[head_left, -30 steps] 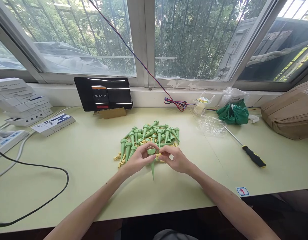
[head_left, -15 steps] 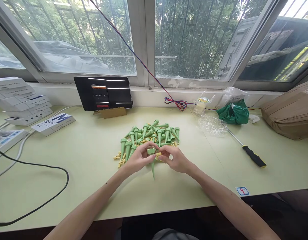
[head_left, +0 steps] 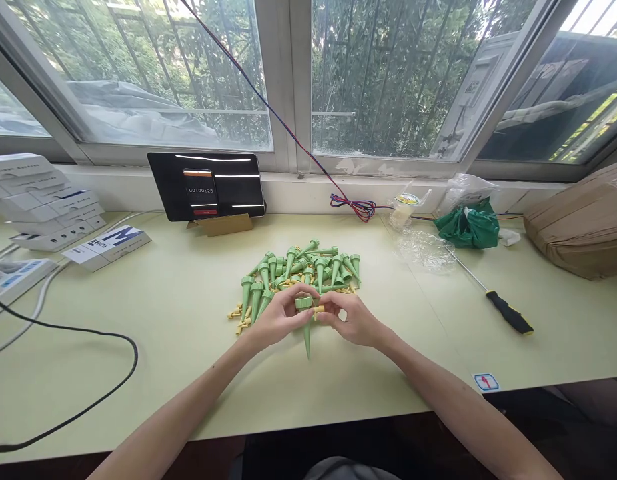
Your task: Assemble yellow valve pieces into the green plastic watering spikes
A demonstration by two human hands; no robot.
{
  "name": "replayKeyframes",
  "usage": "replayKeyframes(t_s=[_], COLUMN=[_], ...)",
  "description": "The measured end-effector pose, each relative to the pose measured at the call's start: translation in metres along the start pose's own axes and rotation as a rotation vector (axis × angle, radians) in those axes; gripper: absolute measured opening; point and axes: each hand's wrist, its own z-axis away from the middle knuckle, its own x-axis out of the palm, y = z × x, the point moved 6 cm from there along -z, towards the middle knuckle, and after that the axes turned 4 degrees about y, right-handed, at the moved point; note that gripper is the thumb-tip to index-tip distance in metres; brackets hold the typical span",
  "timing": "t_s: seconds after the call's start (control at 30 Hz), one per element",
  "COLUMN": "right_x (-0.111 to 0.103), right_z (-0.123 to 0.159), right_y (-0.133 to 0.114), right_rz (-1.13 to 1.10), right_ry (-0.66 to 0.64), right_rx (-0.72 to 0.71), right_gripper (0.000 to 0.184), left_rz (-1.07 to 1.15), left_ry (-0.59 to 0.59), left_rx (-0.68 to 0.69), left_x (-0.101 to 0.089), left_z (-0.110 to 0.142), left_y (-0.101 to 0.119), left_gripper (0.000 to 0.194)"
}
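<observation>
Between thumb and fingers, my left hand [head_left: 278, 317] grips a green plant watering spike [head_left: 307, 340], its ridged cap up and its tapered tip pointing down toward me. A small yellow valve piece [head_left: 319, 310] is pinched in the fingertips of my right hand [head_left: 352, 317], against or very close to the spike's side just below the cap; whether they are joined is hard to see. Just behind both hands lies a heap of green watering spikes [head_left: 319, 270], with several loose yellow pieces [head_left: 242, 325] along its left edge and among it.
A tablet showing a timer [head_left: 208, 188] leans on a cardboard stand at the back. White boxes [head_left: 53, 200] and cables are on the left. To the right lie a screwdriver [head_left: 508, 312], a green plastic bag [head_left: 468, 225], clear wrap [head_left: 428, 252] and a brown package [head_left: 581, 220].
Both hands stay almost in place. The spike and the yellow piece shift very slightly, and the tablet's timer goes from 27 to 28 seconds.
</observation>
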Motion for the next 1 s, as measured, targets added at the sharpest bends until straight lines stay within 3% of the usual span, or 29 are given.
replayKeyframes(t_s=[1.0], right_x=[0.0044], right_z=[-0.0001], right_y=[0.0020], right_rz=[0.095], right_ry=[-0.048], right_rx=[0.020], right_gripper=[0.022], left_rz=[-0.068], left_ry=[-0.043], left_rx=[0.001], left_x=[0.0020], left_z=[0.0016], left_y=[-0.0079], left_gripper=[0.020])
